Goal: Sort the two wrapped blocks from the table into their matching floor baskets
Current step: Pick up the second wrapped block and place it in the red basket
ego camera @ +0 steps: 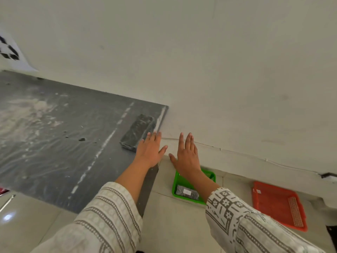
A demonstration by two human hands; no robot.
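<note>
While one wrapped block [187,192] already lies in the green basket [176,181] at lower centre of the frame, the second block [137,131] sits on the dark desk [54,143] near its right edge, mid-frame. Both hands reach toward it: the left hand [150,149] just beside its near end, the right hand [187,156] off the desk edge, fingers [186,141] spread flat, holding nothing. Next, I judge, comes closing on the block and carrying it to the orange basket [273,203] at lower right.

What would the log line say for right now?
left hand: open, by wrapped block on table | right hand: open, empty | green basket: one block inside | orange basket: no block
</note>
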